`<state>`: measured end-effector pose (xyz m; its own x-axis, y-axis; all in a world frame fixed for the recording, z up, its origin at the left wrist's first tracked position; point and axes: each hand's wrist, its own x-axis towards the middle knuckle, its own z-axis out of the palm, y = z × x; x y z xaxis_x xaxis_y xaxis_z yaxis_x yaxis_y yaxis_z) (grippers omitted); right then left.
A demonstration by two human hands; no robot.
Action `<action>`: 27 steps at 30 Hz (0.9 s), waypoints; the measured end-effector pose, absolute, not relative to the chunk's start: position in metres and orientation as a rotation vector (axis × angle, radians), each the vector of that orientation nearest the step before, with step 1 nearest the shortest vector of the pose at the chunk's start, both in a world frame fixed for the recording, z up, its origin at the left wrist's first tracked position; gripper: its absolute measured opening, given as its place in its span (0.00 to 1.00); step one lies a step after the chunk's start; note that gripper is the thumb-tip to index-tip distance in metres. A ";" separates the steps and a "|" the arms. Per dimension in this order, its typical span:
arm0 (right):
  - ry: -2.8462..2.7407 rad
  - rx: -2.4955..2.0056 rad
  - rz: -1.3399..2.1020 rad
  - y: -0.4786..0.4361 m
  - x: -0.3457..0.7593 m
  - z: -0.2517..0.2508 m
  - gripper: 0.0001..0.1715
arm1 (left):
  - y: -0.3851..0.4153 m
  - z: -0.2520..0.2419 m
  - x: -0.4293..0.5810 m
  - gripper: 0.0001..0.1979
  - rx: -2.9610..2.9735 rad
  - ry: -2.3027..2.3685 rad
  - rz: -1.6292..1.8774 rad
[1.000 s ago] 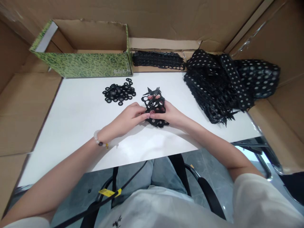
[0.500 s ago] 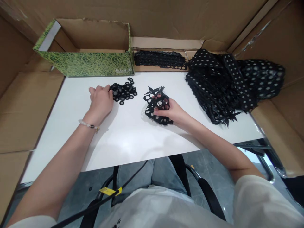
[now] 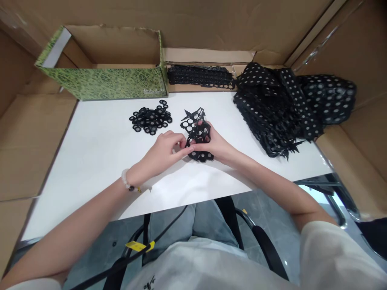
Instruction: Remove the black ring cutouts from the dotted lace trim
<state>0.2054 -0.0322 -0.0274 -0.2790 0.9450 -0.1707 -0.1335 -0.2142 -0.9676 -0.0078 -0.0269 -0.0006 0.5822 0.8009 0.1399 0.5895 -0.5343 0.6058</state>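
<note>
My right hand (image 3: 222, 146) grips a crumpled black perforated sheet (image 3: 201, 156) with large round holes, holding it just above the white table. The sheet's jagged top end points away from me. At the sheet's left edge, my left hand (image 3: 165, 151) is closed, thumb and fingers pinching near my right thumb. Exactly what sits between those left fingertips is partly hidden. To the left and farther back lies a loose heap of small black rings (image 3: 151, 119).
An open green patterned box (image 3: 109, 82) stands at the back left. Beside it rests a stack of black perforated strips (image 3: 201, 76). A large pile of black sheets with white dots (image 3: 272, 108) covers the table's right side. Cardboard walls (image 3: 205, 24) surround the white table (image 3: 99, 149).
My left hand has left the ring heap and moved right and nearer, to the sheet's edge. My right hand still holds the sheet. The view has shifted slightly.
</note>
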 end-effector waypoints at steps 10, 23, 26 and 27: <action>-1.291 -0.994 1.671 -0.034 0.208 -0.024 0.52 | -0.018 0.002 -0.015 0.22 2.332 0.914 0.474; -1.124 -1.197 1.416 -0.023 0.213 -0.020 0.51 | -0.002 0.000 -0.025 0.17 2.390 1.254 0.654; -1.111 -1.235 1.396 -0.022 0.215 -0.020 0.51 | 0.010 -0.002 -0.034 0.16 2.218 1.434 0.766; -1.099 -1.245 1.392 -0.022 0.216 -0.019 0.51 | 0.015 -0.002 -0.040 0.16 2.124 1.526 0.828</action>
